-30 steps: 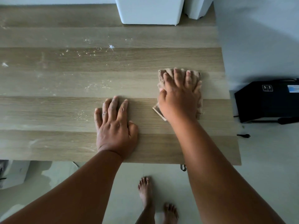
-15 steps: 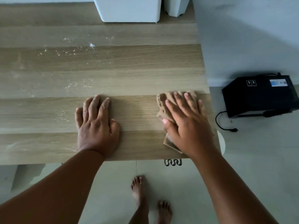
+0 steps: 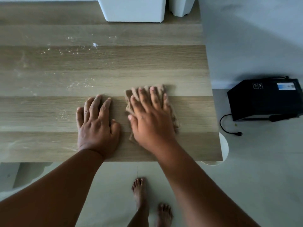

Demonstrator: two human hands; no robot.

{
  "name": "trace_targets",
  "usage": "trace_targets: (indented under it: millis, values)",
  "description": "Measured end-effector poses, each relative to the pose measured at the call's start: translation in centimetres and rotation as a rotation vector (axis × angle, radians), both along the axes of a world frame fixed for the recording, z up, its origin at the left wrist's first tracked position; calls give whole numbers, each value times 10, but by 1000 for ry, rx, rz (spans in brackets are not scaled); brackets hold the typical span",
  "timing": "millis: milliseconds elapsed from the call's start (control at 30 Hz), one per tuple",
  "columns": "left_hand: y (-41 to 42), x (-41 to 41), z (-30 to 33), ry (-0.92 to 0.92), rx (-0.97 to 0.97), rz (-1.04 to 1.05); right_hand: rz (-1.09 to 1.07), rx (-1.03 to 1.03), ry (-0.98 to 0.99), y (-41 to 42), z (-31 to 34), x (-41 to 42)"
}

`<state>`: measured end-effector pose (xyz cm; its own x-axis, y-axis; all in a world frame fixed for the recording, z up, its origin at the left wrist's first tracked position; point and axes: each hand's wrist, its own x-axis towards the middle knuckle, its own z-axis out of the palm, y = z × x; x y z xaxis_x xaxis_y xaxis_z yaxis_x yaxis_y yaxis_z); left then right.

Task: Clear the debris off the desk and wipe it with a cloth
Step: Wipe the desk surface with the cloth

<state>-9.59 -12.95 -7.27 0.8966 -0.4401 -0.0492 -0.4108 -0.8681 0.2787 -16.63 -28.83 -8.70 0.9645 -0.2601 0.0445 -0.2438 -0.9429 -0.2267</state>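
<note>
- Closest in: two bare feet (image 3: 144, 200) on a smooth pale tiled floor (image 3: 255, 177), right below the near edge of the desk.
- The desk itself is a flat light-oak wood-grain desktop (image 3: 188, 63), laid out in long plank-like bands, matte finish.
- Left hand (image 3: 96, 125) lies flat on the wood near the front edge, palm down, fingers straight and close together, thumb out to the side. Nothing under it.
- Right hand (image 3: 150, 118) is just beside it, pressing down flat on a tan, nubby, folded cleaning cloth (image 3: 173, 115). Fingers are straight and slightly spread over the fabric, not curled round it. The cloth pokes out past the fingertips and along the right side of the hand. It's a bit blurred.
- Further back and to the left, white crumbs and dusty specks (image 3: 77, 49) are scattered on the wood, with fainter powdery smears toward the left edge.
- At the far edge sit two white, smooth, boxy plastic bins (image 3: 132, 10); can't tell what's inside, only the lower walls show.
- Off to the right on the floor: a black angular box-shaped device (image 3: 265, 99) with a label, and a thin black power cord (image 3: 226, 126) looping from it, plug lying loose.
</note>
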Motion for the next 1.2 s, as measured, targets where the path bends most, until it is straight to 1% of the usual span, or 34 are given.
trace_targets:
  millis: [67, 133, 200, 300, 367, 433, 633, 733, 833, 933, 1033, 1100, 1167, 1200]
  values:
    - [0, 0, 0, -3, 1, -2, 107, 2, 4, 4, 2, -26]
    - [1, 1, 0, -7, -1, 0, 157, 11, -5, -8, 2, -52]
    - [-1, -1, 1, -1, 1, -2, 142, 23, -20, -27, 3, -70]
    - [-2, -1, 2, 13, 14, 8, 23, 25, -32, -44, 3, -63]
    - [-2, -2, 3, 18, 24, 11, -87, 13, -32, -48, 2, -35]
    - [-2, -1, 3, 18, 23, 15, -152, 11, -31, -50, 2, 7]
    - [0, 1, 0, 2, 26, 9, -198, 29, 25, -70, 2, 151]
    - [0, 1, -2, -19, 25, 6, -192, 34, 43, -65, 4, 205]
    - [0, 3, -3, -19, 24, 13, -109, 30, 38, -50, 4, 231]
    - [2, 2, -2, -12, 32, 7, 90, 27, 41, -48, 7, 227]
    - [3, 3, -3, -12, 29, 7, 325, 94, 44, -50, 13, 188]
    - [2, 2, -3, -17, 25, 8, 435, 105, 14, -57, 10, 150]
    - [1, 2, -3, -9, 18, 9, 447, 74, -18, -73, 4, 125]
    - [0, 2, -2, -2, 17, 10, 389, 55, -28, -82, 3, 125]
